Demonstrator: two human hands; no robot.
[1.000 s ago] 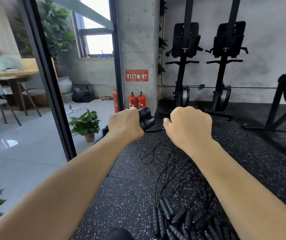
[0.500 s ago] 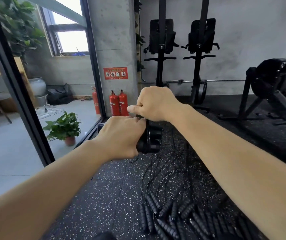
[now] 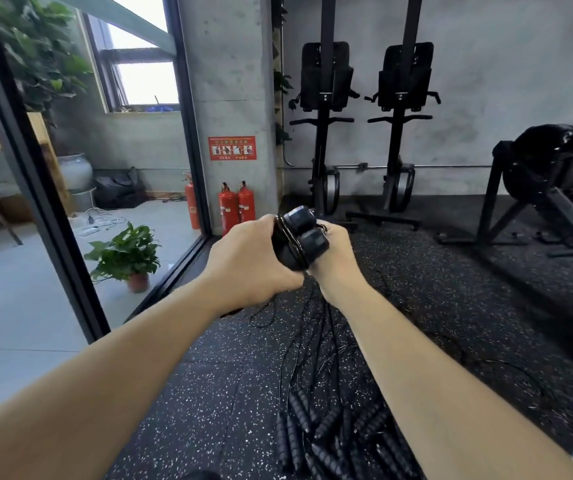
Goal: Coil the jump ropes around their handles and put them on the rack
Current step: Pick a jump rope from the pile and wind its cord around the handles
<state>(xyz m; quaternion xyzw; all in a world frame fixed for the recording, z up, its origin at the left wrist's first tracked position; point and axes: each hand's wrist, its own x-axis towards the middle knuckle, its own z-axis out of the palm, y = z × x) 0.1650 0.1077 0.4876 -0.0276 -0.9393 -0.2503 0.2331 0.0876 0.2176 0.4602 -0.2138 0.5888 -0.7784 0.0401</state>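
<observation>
Centre frame, both hands meet on the pair of black handles point(image 3: 304, 239). The left hand point(image 3: 252, 263) is clenched around them from the left, and the right hand point(image 3: 335, 252) curls round them from the right. Thin black cord point(image 3: 294, 251) loops across the handles. Lower centre, a pile of jump ropes point(image 3: 333, 431) lies on the speckled floor point(image 3: 208, 393).

Left hand point(image 3: 253, 263), right hand point(image 3: 334, 252) — gripping rope-wound handles point(image 3: 304, 239).
</observation>
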